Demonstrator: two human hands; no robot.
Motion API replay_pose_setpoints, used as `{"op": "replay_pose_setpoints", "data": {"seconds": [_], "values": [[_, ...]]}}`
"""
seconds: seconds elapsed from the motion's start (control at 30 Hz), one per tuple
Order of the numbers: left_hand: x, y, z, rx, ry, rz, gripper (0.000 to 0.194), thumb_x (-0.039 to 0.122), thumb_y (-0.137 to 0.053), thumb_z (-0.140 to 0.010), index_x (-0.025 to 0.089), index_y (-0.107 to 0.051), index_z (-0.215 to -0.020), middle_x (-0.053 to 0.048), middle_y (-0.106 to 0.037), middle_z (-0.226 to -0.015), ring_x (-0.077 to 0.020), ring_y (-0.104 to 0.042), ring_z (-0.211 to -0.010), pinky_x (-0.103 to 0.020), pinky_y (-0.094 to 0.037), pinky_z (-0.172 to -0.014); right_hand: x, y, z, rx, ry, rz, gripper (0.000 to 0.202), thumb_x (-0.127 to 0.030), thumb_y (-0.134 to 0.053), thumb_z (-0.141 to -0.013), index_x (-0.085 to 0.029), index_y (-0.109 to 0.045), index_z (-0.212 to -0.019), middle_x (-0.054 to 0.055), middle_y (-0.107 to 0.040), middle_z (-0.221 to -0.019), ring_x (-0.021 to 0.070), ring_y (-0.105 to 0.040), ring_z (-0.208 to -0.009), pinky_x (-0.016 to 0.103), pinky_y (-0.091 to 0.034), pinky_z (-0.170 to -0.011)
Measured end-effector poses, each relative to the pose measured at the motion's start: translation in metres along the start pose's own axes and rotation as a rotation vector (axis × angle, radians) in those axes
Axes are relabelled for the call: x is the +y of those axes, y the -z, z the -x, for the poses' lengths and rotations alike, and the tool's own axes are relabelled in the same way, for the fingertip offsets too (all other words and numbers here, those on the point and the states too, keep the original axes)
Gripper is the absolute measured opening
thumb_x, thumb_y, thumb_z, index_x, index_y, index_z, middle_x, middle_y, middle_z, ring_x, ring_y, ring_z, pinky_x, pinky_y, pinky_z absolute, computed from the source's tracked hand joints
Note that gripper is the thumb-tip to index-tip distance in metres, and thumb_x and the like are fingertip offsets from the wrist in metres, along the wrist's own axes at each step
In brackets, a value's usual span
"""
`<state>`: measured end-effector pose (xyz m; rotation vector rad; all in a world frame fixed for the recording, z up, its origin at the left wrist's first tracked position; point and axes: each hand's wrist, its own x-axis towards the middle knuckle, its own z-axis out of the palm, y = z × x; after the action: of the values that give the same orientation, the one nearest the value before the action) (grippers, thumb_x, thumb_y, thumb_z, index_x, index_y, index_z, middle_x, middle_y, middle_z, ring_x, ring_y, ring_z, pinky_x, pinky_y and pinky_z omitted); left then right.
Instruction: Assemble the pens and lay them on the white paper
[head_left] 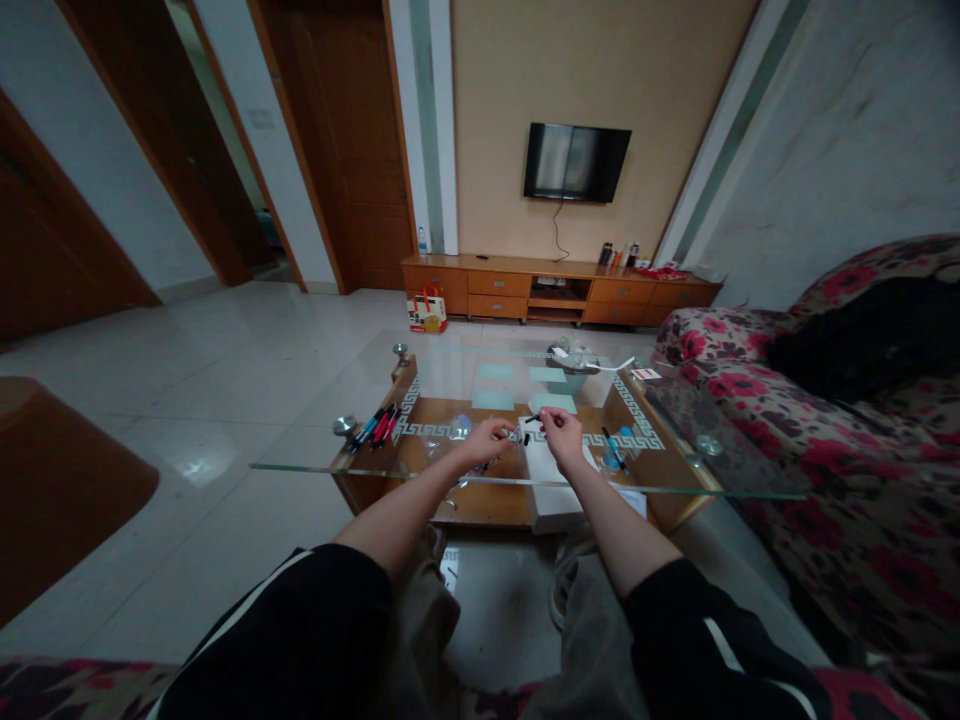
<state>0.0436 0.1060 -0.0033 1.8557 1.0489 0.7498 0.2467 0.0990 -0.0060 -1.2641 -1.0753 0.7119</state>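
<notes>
Both arms reach over the glass coffee table (300,467). My right hand (562,438) pinches a short black piece (533,418), which looks like part of a pen. A little to its left, my left hand (489,441) has its thumb and fingers drawn together; whatever lies at the tips is too small to make out. Just below and between the fingertips is a small black bit (526,439). On the table's left side lies a bunch of red, blue and black pens (377,428). Right of my right hand, a dark pen (616,448) lies by a blue-and-clear round item (611,461).
Beneath the glass, a white box (555,505) sits on the wooden shelf. Towards the far right edge are a basket (574,380) with plastic wrapping and a red-and-white card (646,373). A flowered sofa (840,500) stands at the right; a brown stool-like piece (67,480) is at the left.
</notes>
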Motion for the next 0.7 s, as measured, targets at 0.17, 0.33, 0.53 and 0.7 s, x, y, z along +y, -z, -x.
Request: {"op": "replay_pose_setpoints", "data": {"seconds": [0.17,0.33,0.53,0.7], "values": [[-0.0013,-0.0003,0.0002,0.015,0.007,-0.009,0.033,0.017,-0.065,-0.079,0.016,-0.069,-0.111,-0.003,-0.073,-0.083,-0.0098,-0.061,-0.051,-0.020,-0.050,-0.053,-0.0025,0.0003,0.0008,0.002,0.005,-0.003,0.048,-0.056,-0.070,-0.074,-0.013,-0.073,-0.094,0.010,-0.074,-0.081,0.0202,-0.066,-0.068,0.030,-0.053,-0.060],[0.0017,-0.0001,0.0011,0.016,0.011,-0.007,0.030,0.019,-0.066,-0.079,0.016,-0.070,-0.109,-0.003,-0.073,-0.083,-0.0092,-0.060,-0.051,-0.019,-0.050,-0.051,-0.0032,0.0001,0.0014,-0.007,0.009,-0.003,0.048,-0.056,-0.070,-0.074,-0.013,-0.072,-0.094,0.010,-0.074,-0.082,0.0204,-0.065,-0.068,0.030,-0.053,-0.059],[0.0030,0.0006,0.0012,0.030,0.012,-0.050,0.028,0.022,-0.067,-0.079,0.016,-0.072,-0.106,-0.002,-0.072,-0.081,-0.0091,-0.060,-0.051,-0.018,-0.049,-0.051,-0.0005,0.0005,0.0008,-0.016,0.025,0.026,0.049,-0.057,-0.069,-0.075,-0.013,-0.073,-0.095,0.011,-0.075,-0.084,0.0215,-0.066,-0.071,0.031,-0.053,-0.062],[-0.0001,0.0005,0.0007,0.029,-0.012,-0.062,0.028,0.024,-0.067,-0.079,0.017,-0.072,-0.106,-0.003,-0.073,-0.082,-0.0104,-0.062,-0.053,-0.019,-0.049,-0.052,-0.0022,0.0001,0.0021,-0.029,0.028,0.032,0.046,-0.055,-0.069,-0.075,-0.013,-0.073,-0.093,0.011,-0.075,-0.084,0.0212,-0.067,-0.071,0.031,-0.053,-0.065]]}}
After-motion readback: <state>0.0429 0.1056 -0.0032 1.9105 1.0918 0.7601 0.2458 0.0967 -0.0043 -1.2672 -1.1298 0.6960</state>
